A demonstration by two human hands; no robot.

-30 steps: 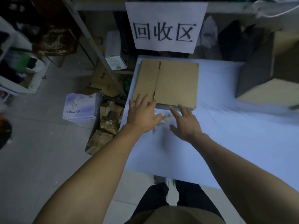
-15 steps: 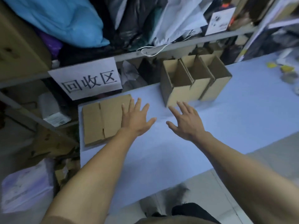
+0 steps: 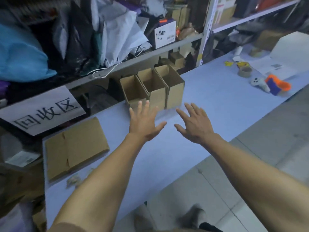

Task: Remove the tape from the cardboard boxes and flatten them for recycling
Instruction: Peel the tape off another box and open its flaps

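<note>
Boxes (image 3: 153,87), three of them, stand open-topped in a row at the back of the blue table (image 3: 209,104), touching one another under the shelf. Both hands reach toward them with fingers spread, holding nothing: the left hand (image 3: 143,124) in front of the leftmost box, the right hand (image 3: 194,125) beside it. Flattened cardboard (image 3: 76,148) lies at the table's left end, below a paper sign (image 3: 43,111). A tape roll (image 3: 245,71) sits far right.

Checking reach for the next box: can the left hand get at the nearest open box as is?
Probably yes. The left hand is open, holds nothing, and its fingertips overlap the front of the nearest open box. Only bare table lies between them. The right hand is off to the side.
</note>
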